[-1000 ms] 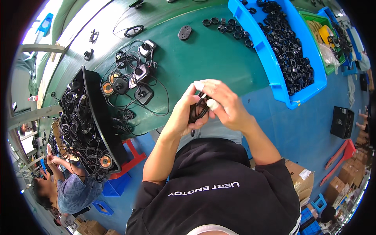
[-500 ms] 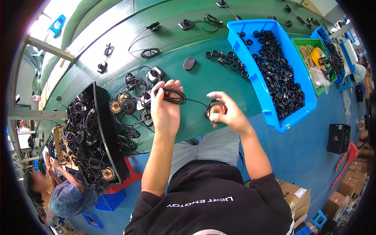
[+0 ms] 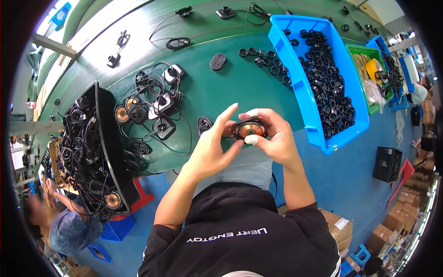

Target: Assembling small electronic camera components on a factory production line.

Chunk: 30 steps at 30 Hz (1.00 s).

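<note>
In front of me, my right hand (image 3: 279, 138) grips a small round black device with a copper-coloured disc (image 3: 250, 131) facing up, thumb on its near edge and fingers at its far side. My left hand (image 3: 214, 145) is at the device's left edge, thumb and index finger spread apart; whether it touches the device I cannot tell. Beyond the left hand, a coiled black cable (image 3: 204, 123) rests on the green table (image 3: 198, 87). Left of it lies a group of corded camera-like devices (image 3: 161, 105), some silver and black, two with copper discs.
A blue bin (image 3: 300, 87) of black rings stands at the right, with several loose rings (image 3: 275, 70) beside it. On the left is a black crate (image 3: 102, 115) full of corded devices. A black oval piece (image 3: 218, 61) lies mid-table. A person (image 3: 69, 226) sits at the far left.
My left hand has let go of the coiled cable, now on the table, and moved right and nearer to the round device. My right hand still holds the device, its disc turned up.
</note>
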Motion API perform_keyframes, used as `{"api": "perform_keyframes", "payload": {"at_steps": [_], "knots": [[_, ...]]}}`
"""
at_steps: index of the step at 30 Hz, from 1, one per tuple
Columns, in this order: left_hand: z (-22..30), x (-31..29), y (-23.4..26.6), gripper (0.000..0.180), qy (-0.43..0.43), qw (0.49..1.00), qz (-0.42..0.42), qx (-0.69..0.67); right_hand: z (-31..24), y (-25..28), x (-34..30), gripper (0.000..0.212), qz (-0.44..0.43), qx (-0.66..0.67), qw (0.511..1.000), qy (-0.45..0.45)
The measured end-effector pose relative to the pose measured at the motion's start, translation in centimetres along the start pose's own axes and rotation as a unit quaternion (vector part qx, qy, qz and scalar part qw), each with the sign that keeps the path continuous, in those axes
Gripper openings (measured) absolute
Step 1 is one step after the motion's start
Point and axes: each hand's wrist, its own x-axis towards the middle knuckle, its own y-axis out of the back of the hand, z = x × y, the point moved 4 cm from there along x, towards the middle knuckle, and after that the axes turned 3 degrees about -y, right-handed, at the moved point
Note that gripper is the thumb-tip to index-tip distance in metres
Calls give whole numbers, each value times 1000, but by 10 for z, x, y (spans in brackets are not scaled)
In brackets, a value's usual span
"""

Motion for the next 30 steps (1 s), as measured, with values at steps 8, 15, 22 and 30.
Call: {"api": "perform_keyframes", "payload": {"at_steps": [8,15,22,30], "knots": [[10,6,-1,70,-150,985,58,67,-25,-15,-11,43,150,-290,912,248],[-15,-11,23,52,-78,873,185,-445,-73,41,3,34,13,-283,950,129],[-5,-24,15,57,5,723,-7,-691,-34,189,35,31,64,-673,734,69],[-1,-41,-1,61,37,732,-27,-680,-34,201,34,33,92,-576,812,-17]]}}
